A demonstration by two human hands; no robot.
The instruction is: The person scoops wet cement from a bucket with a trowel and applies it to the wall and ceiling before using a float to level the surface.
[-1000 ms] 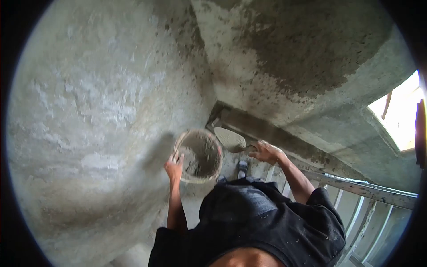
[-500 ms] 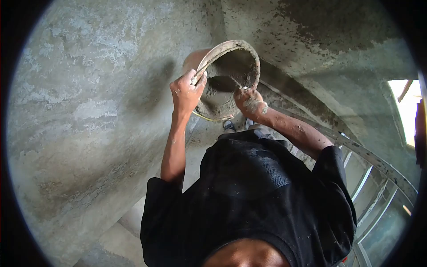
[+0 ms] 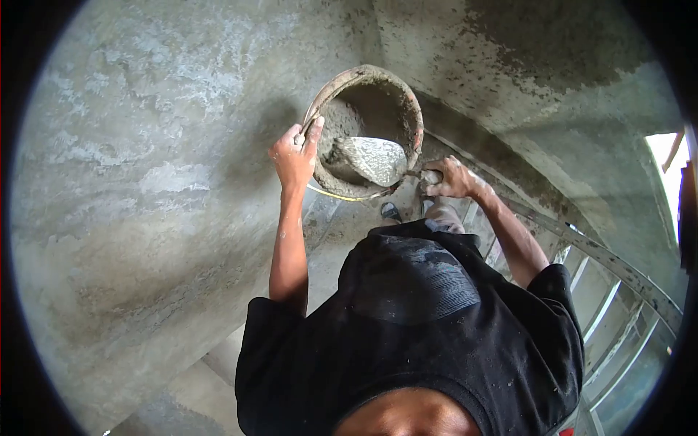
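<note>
A round bucket [image 3: 416,120] with a mortar-crusted rim is tilted so that its mouth faces me. Wet grey mortar [image 3: 340,120] lies inside it. My left hand [image 3: 297,154] is closed on the left side of the rim. To the right of the bucket, my right hand [image 3: 451,178] grips the handle of a trowel [image 3: 378,158]. The trowel's pale, smeared blade lies across the bucket's mouth, and mortar shows at its left edge. A thin yellowish bucket handle [image 3: 331,195] hangs below the rim.
A rough plastered wall [image 3: 145,174] fills the left side. A metal railing [image 3: 618,269] curves along the lower right, with a bright opening [image 3: 669,156] above it. My sandalled foot [image 3: 390,211] shows below the bucket.
My right hand has moved out of the bucket's mouth to the right, and the trowel blade now shows face-on. The bucket has turned slightly in my left hand.
</note>
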